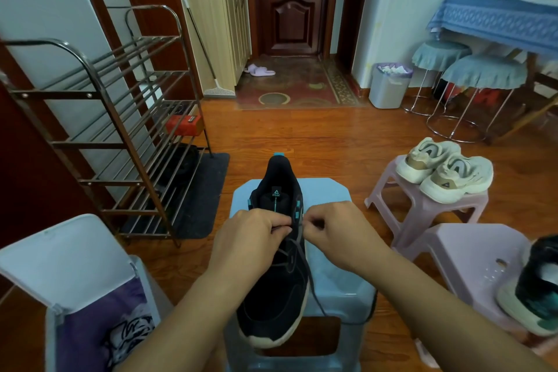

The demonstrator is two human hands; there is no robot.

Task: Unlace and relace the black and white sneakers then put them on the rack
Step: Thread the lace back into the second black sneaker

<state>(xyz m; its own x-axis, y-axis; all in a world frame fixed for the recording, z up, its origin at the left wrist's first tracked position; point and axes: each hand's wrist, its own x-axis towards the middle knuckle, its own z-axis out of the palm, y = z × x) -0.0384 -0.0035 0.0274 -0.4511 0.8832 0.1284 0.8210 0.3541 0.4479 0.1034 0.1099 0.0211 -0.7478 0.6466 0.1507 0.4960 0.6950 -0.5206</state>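
A person seated above a pale blue stool (pixel 332 266) works the lace (pixel 314 284) of a black sneaker (pixel 277 287) that lies along the stool top, toe toward the camera and heel toward the room. The left hand (pixel 256 229) and the right hand (pixel 335 229) meet over the upper eyelets, fingers of each curled in a tight pinch; each appears to grip a stretch of lace, though the exact hold is hidden behind the knuckles. Dark lace crosses the lower part of the shoe's throat, and one loose end trails off over the stool's right edge, so the lacing looks partly in place but unfinished near the tongue; whether it is coming out or going back in cannot be told from this view. A second dark sneaker (pixel 534 287) sits on a lilac stool (pixel 471 254) at far right, its laces out of sight. A cream pair (pixel 447 172) rests on a pink stool (pixel 422 205) behind. The metal shoe rack (pixel 99 130) stands at left, holding a red box (pixel 183 125) but neither dark sneaker, so shelving both appears still to come
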